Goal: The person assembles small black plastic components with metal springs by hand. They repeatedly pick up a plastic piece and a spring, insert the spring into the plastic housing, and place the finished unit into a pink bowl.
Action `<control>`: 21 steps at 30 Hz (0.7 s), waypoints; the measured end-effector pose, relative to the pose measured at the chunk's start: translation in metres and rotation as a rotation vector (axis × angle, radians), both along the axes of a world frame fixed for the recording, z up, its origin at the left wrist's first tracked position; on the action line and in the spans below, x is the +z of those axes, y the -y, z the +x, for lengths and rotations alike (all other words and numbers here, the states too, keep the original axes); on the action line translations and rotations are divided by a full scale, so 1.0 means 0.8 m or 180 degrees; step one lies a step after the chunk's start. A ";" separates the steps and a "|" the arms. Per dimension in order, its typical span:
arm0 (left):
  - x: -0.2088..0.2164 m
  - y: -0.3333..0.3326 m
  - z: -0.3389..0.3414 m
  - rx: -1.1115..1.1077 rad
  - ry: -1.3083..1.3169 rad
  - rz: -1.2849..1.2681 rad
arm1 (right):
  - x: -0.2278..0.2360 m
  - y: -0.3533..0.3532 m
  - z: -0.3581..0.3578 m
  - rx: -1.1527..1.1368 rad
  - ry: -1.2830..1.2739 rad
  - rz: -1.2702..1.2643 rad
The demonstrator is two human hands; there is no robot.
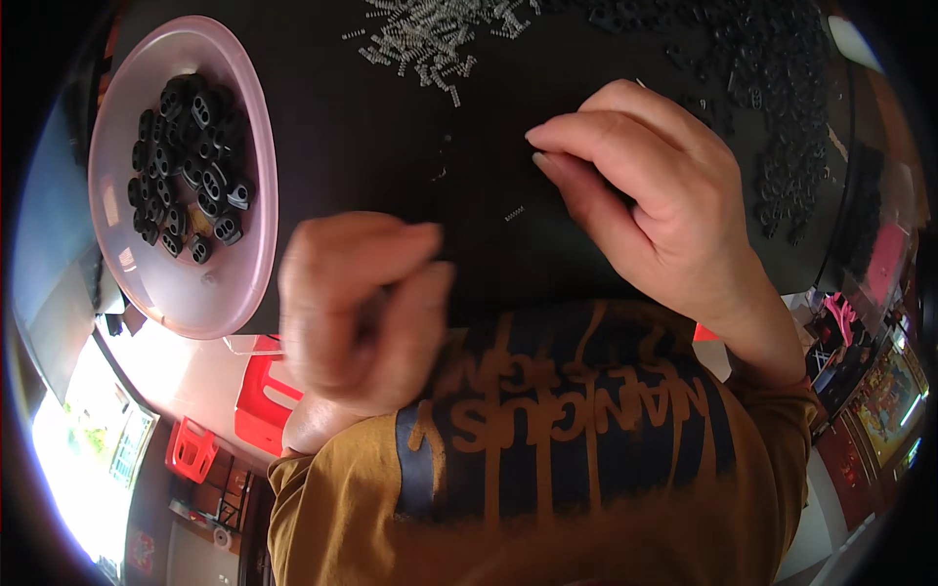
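Poised just right of the pink bowl [186,49], over a black desk [332,146]: the blurred left hand [337,293], grip loosely curled, thumb and forefinger tips a little apart; cannot tell of anything held there. Farther right of the bowl, the right hand [674,186], grip drawn nearly together at the tips, a narrow gap showing and nothing visible in it; cannot tell of anything behind the folded fingers. Lying loose on the desk, well right of the bowl and between both hands, a single spring [515,213]. Heaped to the right of the bowl's far side, more springs [430,39]; spread farthest right of it, black parts [772,107]. Inside the bowl, a pile of black toggles [210,181], many with paired holes. Past the desk's edge, on the bowl's near side, a red stool [256,410]. By the look of the spring, very light and slim, springy rather than stiff, hard to break, but likely to roll or flick away under a hard squeeze. Best taken lightly across the middle of the coil, between thumb and forefinger pads, clear of both ends. Probably prone to tangling in the heap, so best picked singly.
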State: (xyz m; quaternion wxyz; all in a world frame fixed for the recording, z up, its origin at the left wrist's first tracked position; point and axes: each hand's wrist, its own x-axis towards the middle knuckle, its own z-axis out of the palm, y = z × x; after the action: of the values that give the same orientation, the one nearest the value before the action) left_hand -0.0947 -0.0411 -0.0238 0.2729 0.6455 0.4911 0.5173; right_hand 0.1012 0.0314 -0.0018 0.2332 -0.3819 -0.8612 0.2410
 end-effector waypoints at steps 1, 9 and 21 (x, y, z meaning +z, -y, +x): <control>0.000 0.003 0.001 0.0082 0.0412 -0.0143 | 0.003 0.005 0.001 0.0002 -0.0051 -0.0154; 0.007 0.005 0.010 0.0355 0.1201 -0.0563 | 0.006 0.031 0.002 0.0230 0.0008 -0.0418; 0.006 0.006 0.012 0.0423 0.1262 -0.0615 | 0.003 0.031 0.005 0.0548 0.0634 -0.0264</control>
State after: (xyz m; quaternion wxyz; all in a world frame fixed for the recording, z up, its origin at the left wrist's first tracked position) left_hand -0.0849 -0.0462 -0.0190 0.3900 0.4683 0.5166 0.6014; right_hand 0.1048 0.0065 0.0008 0.1089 -0.3379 -0.8990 0.2564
